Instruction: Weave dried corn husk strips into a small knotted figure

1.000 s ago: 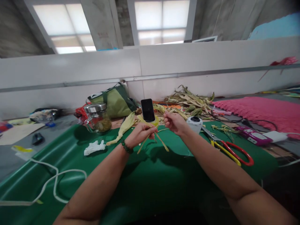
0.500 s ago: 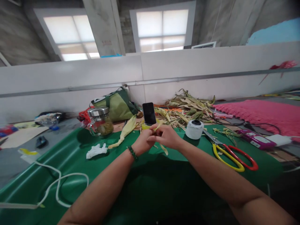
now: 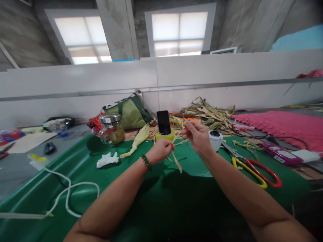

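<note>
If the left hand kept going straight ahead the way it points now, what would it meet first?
Probably the yellow stand holding the upright phone, just beyond the left hand; depth is hard to judge.

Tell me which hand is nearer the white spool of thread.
Right. The right hand is just left of the white spool, nearly touching; the left hand is farther left, holding husk strips.

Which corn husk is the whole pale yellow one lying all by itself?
The long pale husk on the green mat, between the glass jar and the phone. The others are a tangled pile by the wall.
</note>
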{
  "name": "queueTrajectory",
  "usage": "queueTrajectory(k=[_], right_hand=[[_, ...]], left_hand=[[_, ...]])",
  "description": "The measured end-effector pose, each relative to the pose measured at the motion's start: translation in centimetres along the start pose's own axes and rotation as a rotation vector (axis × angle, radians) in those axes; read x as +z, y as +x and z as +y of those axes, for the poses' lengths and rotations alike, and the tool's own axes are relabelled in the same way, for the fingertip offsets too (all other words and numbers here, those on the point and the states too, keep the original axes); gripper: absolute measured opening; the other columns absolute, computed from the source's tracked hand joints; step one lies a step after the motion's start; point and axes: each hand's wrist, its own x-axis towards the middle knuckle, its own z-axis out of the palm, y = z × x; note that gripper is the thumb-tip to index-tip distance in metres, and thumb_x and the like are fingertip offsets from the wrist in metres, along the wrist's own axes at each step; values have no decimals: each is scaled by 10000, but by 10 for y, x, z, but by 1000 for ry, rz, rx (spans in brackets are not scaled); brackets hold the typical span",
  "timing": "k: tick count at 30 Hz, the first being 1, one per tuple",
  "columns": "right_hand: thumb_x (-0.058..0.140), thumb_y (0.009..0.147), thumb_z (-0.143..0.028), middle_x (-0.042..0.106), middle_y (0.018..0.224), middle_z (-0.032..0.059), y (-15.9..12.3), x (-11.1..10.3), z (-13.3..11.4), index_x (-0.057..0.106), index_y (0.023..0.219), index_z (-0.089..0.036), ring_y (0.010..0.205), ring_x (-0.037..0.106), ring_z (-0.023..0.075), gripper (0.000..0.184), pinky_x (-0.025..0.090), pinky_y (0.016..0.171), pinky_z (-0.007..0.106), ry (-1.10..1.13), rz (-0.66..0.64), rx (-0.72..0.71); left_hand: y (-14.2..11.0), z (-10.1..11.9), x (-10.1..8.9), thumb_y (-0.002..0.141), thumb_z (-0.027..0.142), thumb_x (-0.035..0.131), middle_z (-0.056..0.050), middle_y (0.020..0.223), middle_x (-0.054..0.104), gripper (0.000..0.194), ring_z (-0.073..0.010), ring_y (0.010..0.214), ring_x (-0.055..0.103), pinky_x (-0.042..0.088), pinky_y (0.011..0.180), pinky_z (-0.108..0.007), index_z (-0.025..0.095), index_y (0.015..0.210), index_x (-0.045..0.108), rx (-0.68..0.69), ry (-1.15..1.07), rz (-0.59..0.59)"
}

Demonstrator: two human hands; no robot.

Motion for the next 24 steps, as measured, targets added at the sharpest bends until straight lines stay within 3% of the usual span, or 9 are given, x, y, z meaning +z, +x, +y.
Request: queueTrajectory(k=[2,4,8,11,13,16,19,22,24], right_hand=[[707,661,-548,586,530,-36,4,-7,-4,592,708,-208,433,519,97,362,439,421,225,-14,84,-115],[652,727,-553,554,506,-41,6,-13,-4,583,683,-210,412,483,90,353,395,406,223,-117,61,-180],[691,722,-468,574,537,-27,0,-13,7,599,662,-192,471,506,100,297,380,464,226,-537,-277,-172],[668,743,-351,600,587,-30,-5,-7,13,626,789,-199,522,531,112,165,387,508,226,-658,-479,-161],[604,783,-308,571,581,-35,-6,-5,14,621,818,-201,520,509,109,114,371,508,224,-677,-522,-187],[552,805,-280,541,614,-30,-3,-6,15,582,808,-199,541,493,109,86,373,517,225,-650,-522,-234],[537,809,-265,553,656,-16,3,-12,18,561,784,-201,584,512,121,72,406,562,240,-678,-523,-267],[556,813,-286,590,720,23,10,-17,20,574,744,-202,693,540,163,111,425,637,279,-800,-327,-426],[541,839,-331,594,747,53,11,-19,20,563,687,-199,759,539,190,202,425,688,307,-848,-166,-559]], left_hand=[[2,-2,-4,774,168,518,44,396,480,242,-92,381,428,340,446,-220,161,548,604,-97,-140,-32],[2,-2,-10,808,252,544,12,452,554,272,-96,423,495,414,493,-229,146,573,631,-157,-354,-43],[0,3,-20,784,439,622,-41,620,668,323,-118,581,604,496,635,-254,133,713,697,-141,-666,-16],[-2,7,-24,677,444,730,-23,575,646,323,-108,548,574,484,600,-238,122,699,699,-78,-593,8],[-4,8,-26,674,438,726,-7,513,614,322,-95,496,536,463,549,-223,128,607,673,-47,-504,18],[-4,8,-28,696,397,713,8,464,590,308,-84,455,511,446,508,-209,141,540,641,-26,-466,42],[-1,4,-29,709,342,718,1,486,620,241,-96,467,552,473,526,-220,136,598,660,-88,-554,88],[2,1,-30,737,317,709,-43,610,701,193,-139,602,651,515,616,-247,125,758,701,-153,-699,130],[2,0,-29,741,314,714,-72,705,733,235,-156,695,680,520,673,-256,118,869,706,-124,-781,130]])
